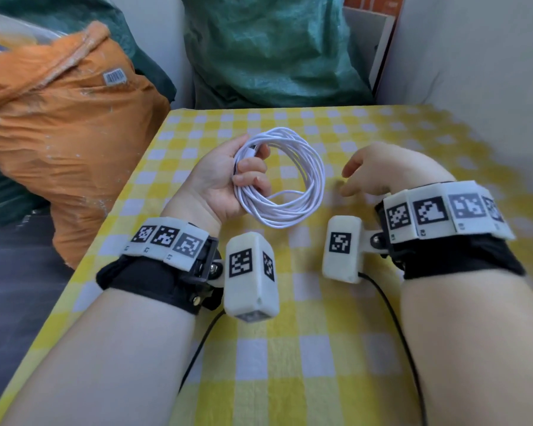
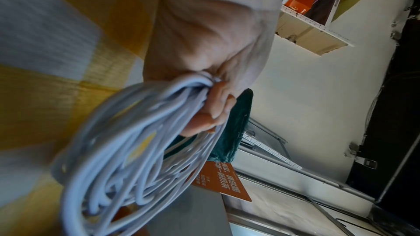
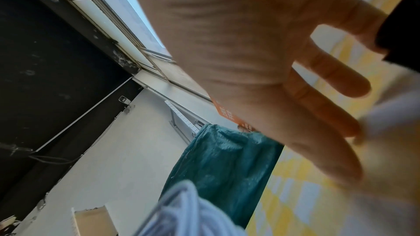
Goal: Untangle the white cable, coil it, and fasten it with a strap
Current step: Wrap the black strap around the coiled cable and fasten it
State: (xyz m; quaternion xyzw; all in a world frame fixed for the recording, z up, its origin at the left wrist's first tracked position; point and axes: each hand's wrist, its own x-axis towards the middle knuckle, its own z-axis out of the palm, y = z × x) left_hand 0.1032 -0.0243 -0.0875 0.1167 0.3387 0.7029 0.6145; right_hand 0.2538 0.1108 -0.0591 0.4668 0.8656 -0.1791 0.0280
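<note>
The white cable (image 1: 302,176) is wound into a round coil of several loops above the yellow checked tablecloth (image 1: 290,348). My left hand (image 1: 228,176) grips the coil's left side, fingers curled through the loops, with a plug end near the fingertips. The left wrist view shows the same coil (image 2: 127,150) pinched under my fingers (image 2: 211,110). My right hand (image 1: 379,170) hovers palm down to the right of the coil, fingers relaxed and spread, holding nothing; its fingers (image 3: 336,78) are straight in the right wrist view. No strap is visible.
An orange sack (image 1: 65,124) leans against the table's left edge. Green bags (image 1: 268,50) stand behind the far edge. A white wall or panel (image 1: 474,56) rises at the right. Black wires (image 1: 394,318) run from the wrist cameras over the cloth.
</note>
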